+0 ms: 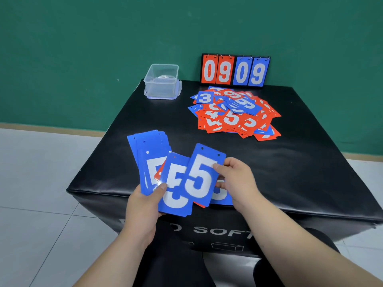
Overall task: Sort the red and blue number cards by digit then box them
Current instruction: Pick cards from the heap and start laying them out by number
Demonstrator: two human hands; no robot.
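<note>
The tabletop (145, 112) was a glossy black padded block with white lettering on its near side, set against a green wall (83, 48). A pale tiled floor (37, 172) and beige skirting (51, 129) showed to the left. Over the near edge our left hand (145, 206) gripped a fan (149, 154) of blue cards, thumb on a 5. Our right hand (238, 183) pinched a blue 5 card (202, 175) by its right edge, overlapping the fan. The mixed red and blue pile (234, 114) lay far right, well apart. A clear box (162, 81) stood open at the far left corner, and a scoreboard (235, 71) reading 0909 stood at the far edge.
</note>
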